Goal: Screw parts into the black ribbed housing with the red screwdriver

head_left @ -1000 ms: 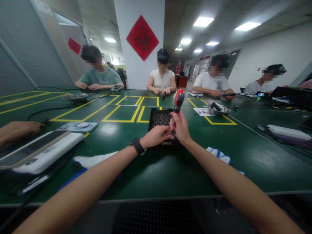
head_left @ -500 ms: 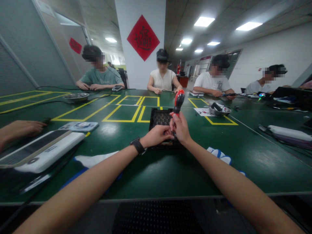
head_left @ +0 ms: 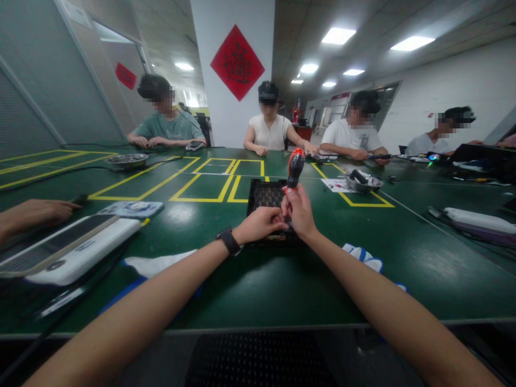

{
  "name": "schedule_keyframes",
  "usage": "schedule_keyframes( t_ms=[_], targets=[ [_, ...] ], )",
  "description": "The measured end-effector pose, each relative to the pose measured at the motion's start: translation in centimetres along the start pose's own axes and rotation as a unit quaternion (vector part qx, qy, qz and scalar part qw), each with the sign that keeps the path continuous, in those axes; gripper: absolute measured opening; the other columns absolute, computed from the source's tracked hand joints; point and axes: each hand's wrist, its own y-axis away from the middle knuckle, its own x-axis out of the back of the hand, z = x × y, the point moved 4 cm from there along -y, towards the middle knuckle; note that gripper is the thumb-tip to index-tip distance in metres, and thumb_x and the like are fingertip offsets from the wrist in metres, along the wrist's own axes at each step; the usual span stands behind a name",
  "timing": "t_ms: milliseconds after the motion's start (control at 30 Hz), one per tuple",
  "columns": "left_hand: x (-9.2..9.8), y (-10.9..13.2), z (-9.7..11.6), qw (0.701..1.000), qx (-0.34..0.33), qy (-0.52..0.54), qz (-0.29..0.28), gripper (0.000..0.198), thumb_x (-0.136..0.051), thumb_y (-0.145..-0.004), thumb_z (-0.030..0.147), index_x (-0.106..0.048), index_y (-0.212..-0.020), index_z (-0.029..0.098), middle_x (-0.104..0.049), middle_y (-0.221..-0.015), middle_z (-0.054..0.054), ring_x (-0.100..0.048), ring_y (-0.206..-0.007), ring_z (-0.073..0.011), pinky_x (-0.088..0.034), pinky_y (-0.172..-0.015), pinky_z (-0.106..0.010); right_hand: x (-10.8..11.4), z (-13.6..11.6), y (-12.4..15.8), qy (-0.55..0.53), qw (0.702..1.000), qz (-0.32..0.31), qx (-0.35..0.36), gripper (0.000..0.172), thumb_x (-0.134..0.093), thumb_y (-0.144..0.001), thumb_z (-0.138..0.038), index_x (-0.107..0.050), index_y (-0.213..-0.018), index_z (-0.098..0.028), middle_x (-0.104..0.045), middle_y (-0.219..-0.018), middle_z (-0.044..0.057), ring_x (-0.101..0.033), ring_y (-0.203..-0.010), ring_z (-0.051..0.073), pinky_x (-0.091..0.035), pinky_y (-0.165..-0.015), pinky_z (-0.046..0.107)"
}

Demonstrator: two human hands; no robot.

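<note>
A black open-topped tray-like case (head_left: 266, 194) sits on the green table in front of me. Over its near right part, my right hand (head_left: 300, 214) grips a screwdriver (head_left: 295, 166) with a red and black handle, held upright with the handle above my fingers. My left hand (head_left: 262, 223), with a dark watch on the wrist, meets the right hand over the case. Its fingers are pinched together near the screwdriver's lower end. What they hold is too small to make out, and the tip of the screwdriver is hidden among the fingers.
White and blue gloves (head_left: 161, 264) lie under my left forearm, another glove (head_left: 363, 257) beside my right. A white device (head_left: 86, 250) and another person's hand (head_left: 40, 212) are at left. Metal bowls (head_left: 127, 161) (head_left: 364, 181) stand farther back. Several people sit across the table.
My hands and the screwdriver stay nearly in place. Across the table, the middle person's arm has reached out to the right.
</note>
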Motion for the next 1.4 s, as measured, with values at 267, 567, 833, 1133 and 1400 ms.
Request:
schedule_keyframes(
  t_ms=[267, 567, 833, 1133, 1400],
  targets=[
    [-0.07, 0.02, 0.14, 0.999, -0.038, 0.022, -0.022, 0.017, -0.051, -0.081, 0.027, -0.06, -0.079, 0.013, -0.063, -0.077, -0.002, -0.055, -0.07, -0.0111, -0.04, -0.068, -0.021, -0.08, 0.31, 0.07, -0.01, 0.999, -0.029, -0.034, 0.031, -0.038, -0.085, -0.048, -0.046, -0.097, -0.021, -0.044, -0.046, -0.01, -0.032, -0.03, 0.005, -0.026, -0.031, 0.017],
    [0.13, -0.1, -0.03, 0.998, -0.026, -0.048, 0.0, 0.025, -0.057, -0.077, 0.037, -0.06, -0.076, 0.012, -0.061, -0.07, -0.002, -0.052, -0.062, -0.0111, -0.038, -0.062, -0.021, 0.0, 0.06, 0.02, -0.003, 1.0, -0.006, -0.008, 0.025, -0.04, -0.085, -0.044, -0.045, -0.095, -0.021, -0.045, -0.046, -0.01, -0.035, -0.033, 0.004, -0.027, -0.034, 0.015],
    [0.02, -0.11, 0.11, 0.999, -0.042, -0.002, -0.012, 0.021, -0.054, -0.08, 0.032, -0.06, -0.077, 0.012, -0.063, -0.073, -0.002, -0.054, -0.066, -0.011, -0.04, -0.065, -0.021, -0.08, 0.26, 0.03, -0.013, 1.0, -0.022, -0.014, 0.027, -0.039, -0.086, -0.044, -0.046, -0.096, -0.02, -0.042, -0.045, -0.01, -0.033, -0.031, 0.004, -0.026, -0.032, 0.016],
    [0.07, -0.1, -0.03, 1.0, -0.029, -0.003, 0.002, 0.021, -0.056, -0.078, 0.033, -0.059, -0.075, 0.012, -0.061, -0.07, -0.001, -0.053, -0.064, -0.0109, -0.039, -0.062, -0.021, -0.03, 0.24, -0.07, -0.012, 1.0, -0.017, -0.014, 0.026, -0.04, -0.086, -0.043, -0.046, -0.095, -0.02, -0.043, -0.044, -0.01, -0.033, -0.032, 0.004, -0.026, -0.033, 0.015],
    [-0.07, -0.08, -0.13, 1.0, -0.022, 0.01, -0.007, 0.023, -0.055, -0.079, 0.034, -0.061, -0.078, 0.012, -0.063, -0.073, -0.002, -0.055, -0.067, -0.0115, -0.041, -0.065, -0.021, 0.03, 0.09, 0.1, -0.012, 1.0, -0.009, -0.008, 0.026, -0.041, -0.086, -0.044, -0.045, -0.093, -0.02, -0.043, -0.045, -0.01, -0.034, -0.032, 0.004, -0.027, -0.034, 0.014]
  ],
)
